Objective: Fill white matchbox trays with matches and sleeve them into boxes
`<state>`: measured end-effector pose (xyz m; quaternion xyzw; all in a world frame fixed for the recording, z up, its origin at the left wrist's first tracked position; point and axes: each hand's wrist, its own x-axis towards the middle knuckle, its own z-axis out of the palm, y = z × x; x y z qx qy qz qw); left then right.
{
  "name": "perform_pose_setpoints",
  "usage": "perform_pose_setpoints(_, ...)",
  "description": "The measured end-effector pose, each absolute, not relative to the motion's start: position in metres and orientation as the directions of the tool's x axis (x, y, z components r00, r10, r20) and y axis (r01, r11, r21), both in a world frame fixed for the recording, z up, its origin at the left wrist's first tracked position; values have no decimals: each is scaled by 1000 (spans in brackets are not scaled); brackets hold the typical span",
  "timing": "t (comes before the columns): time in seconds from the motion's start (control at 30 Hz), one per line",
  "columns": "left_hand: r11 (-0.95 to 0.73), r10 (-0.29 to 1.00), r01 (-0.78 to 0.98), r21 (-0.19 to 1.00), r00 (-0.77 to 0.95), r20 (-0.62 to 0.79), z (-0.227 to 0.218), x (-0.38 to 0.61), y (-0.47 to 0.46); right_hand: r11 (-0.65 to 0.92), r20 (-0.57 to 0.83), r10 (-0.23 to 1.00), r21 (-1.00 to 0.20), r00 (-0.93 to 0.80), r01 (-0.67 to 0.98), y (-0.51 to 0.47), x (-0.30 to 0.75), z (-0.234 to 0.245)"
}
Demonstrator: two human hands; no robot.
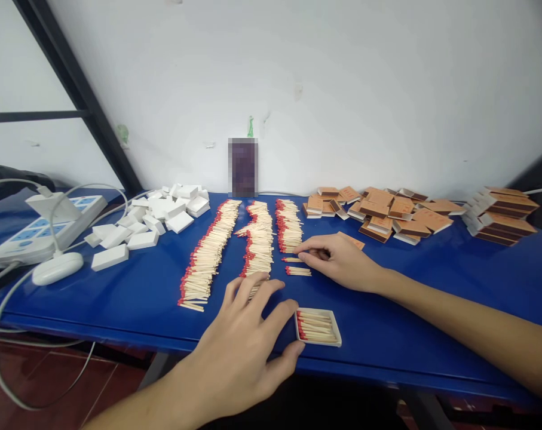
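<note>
Your left hand (248, 340) spreads loosely at the left end of the match-filled tray (320, 343), near the blue table's (400, 340) front edge, where a bump could tip it. Your right hand (340, 260) reaches a few loose matches (290, 260), grip impossible to tell; a brushing finger could scatter the rightmost of 3 match rows (289, 227).

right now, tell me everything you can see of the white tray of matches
The white tray is a shallow, open-topped rectangle with thin, low walls, apparently of card. It holds matches lying sideways, red heads to the left. It lies flat on the blue table, near the front edge. The left hand has its thumb and index finger at the tray's left end; whether both touch is unclear.
</note>
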<state>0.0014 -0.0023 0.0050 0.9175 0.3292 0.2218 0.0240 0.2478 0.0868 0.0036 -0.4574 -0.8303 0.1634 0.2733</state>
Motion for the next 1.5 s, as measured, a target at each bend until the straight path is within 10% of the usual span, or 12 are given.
perform_pose_setpoints(1.5, -783, 614, 594, 187, 686, 390, 5, 2, -2, 546, 313, 838, -490, -447, 680, 88, 248, 2)
